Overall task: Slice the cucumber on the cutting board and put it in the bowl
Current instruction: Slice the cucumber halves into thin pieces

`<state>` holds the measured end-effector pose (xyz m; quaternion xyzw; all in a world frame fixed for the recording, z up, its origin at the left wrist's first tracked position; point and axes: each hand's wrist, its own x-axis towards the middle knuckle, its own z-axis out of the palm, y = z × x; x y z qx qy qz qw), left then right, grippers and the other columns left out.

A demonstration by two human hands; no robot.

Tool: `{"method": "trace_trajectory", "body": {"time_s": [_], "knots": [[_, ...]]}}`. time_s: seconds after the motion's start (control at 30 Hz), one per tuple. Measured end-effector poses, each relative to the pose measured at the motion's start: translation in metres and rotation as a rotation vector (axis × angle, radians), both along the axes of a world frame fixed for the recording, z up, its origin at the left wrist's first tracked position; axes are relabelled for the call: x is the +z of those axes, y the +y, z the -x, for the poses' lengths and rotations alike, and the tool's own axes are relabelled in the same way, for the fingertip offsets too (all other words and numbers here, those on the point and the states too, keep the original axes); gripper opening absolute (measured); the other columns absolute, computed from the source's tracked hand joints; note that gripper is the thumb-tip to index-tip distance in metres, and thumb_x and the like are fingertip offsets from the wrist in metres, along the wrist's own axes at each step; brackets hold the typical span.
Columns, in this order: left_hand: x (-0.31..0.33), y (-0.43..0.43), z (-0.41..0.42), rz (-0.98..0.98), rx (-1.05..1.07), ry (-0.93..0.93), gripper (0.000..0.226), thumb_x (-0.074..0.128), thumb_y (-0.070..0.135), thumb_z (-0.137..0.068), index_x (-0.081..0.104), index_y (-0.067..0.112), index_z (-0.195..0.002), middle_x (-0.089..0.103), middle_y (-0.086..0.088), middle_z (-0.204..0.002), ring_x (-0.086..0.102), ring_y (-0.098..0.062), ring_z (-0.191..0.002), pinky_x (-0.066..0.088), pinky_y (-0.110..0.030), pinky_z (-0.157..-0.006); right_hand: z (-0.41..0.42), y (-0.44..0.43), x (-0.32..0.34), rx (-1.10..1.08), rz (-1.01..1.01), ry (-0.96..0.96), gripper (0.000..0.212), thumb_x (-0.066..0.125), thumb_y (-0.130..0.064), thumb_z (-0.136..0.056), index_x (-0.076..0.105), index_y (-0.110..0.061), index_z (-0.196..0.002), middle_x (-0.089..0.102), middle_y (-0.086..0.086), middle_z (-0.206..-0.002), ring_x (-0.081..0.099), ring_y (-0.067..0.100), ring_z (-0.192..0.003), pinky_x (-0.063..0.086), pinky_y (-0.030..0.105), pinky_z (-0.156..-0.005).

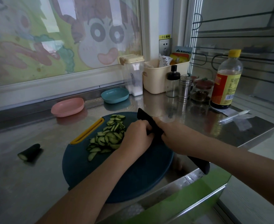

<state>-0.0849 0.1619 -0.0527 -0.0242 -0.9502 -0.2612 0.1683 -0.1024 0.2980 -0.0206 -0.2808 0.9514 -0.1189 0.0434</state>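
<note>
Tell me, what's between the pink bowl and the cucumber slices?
In the head view, only bare steel counter and the cutting board's yellow handle lie between the pink bowl and the cucumber slices.

A stainless steel countertop (pixel 28 183) is seen from above. A round dark teal cutting board (pixel 117 172) is set near the front edge. A cucumber end piece (pixel 30 152) lies left of it. A pink bowl (pixel 67 107) and a blue bowl (pixel 115 95) are placed behind the board. Farther right, a clear lidded container (pixel 133 75), a cream basket (pixel 162 78), small jars, a soy sauce bottle (pixel 226 81) and a pen (pixel 235 116) are seen.
</note>
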Motion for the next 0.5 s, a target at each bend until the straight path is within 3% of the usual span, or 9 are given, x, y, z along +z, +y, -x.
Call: {"method": "trace_trajectory", "body": {"time_s": [0.1,0.27,0.4,0.5], "knots": [[0.000,0.001,-0.001,0.014,0.000,-0.001,0.013,0.066,0.016,-0.083,0.064,0.012,-0.095,0.064,-0.004,-0.099,0.061,-0.019,-0.091,0.049,-0.035,-0.080,0.003,0.006,-0.002,-0.010,0.083,-0.047,0.062,0.038,-0.010,-0.094,0.015,-0.027,-0.149,0.051,0.009,-0.092,0.047,0.019,-0.072,0.038,0.026,-0.061],[0.000,-0.001,-0.001,0.026,0.002,-0.011,0.015,0.066,0.019,-0.085,0.062,0.014,-0.098,0.057,-0.001,-0.101,0.056,-0.016,-0.094,0.047,-0.033,-0.082,0.007,0.013,-0.003,-0.008,0.177,-0.079,0.058,0.038,-0.011,-0.094,0.025,-0.030,-0.147,0.059,0.009,-0.107,0.047,0.011,-0.070,0.034,0.016,-0.053],[0.000,-0.002,-0.001,0.012,-0.007,-0.020,0.013,0.066,0.020,-0.084,0.061,0.016,-0.095,0.057,0.000,-0.098,0.056,-0.017,-0.092,0.047,-0.033,-0.081,0.009,0.016,0.007,0.002,0.199,-0.127,0.059,0.037,-0.009,-0.093,0.029,-0.035,-0.145,0.048,-0.008,-0.077,0.041,0.001,-0.055,0.040,0.007,-0.040],[0.000,-0.002,-0.001,0.004,-0.014,-0.006,0.013,0.067,0.020,-0.083,0.061,0.015,-0.095,0.057,0.000,-0.096,0.056,-0.016,-0.090,0.046,-0.030,-0.080,0.005,0.018,0.012,0.003,0.190,-0.101,0.060,0.036,-0.009,-0.094,0.026,-0.038,-0.146,0.046,-0.007,-0.073,0.044,0.003,-0.050,0.038,0.007,-0.036]]}}
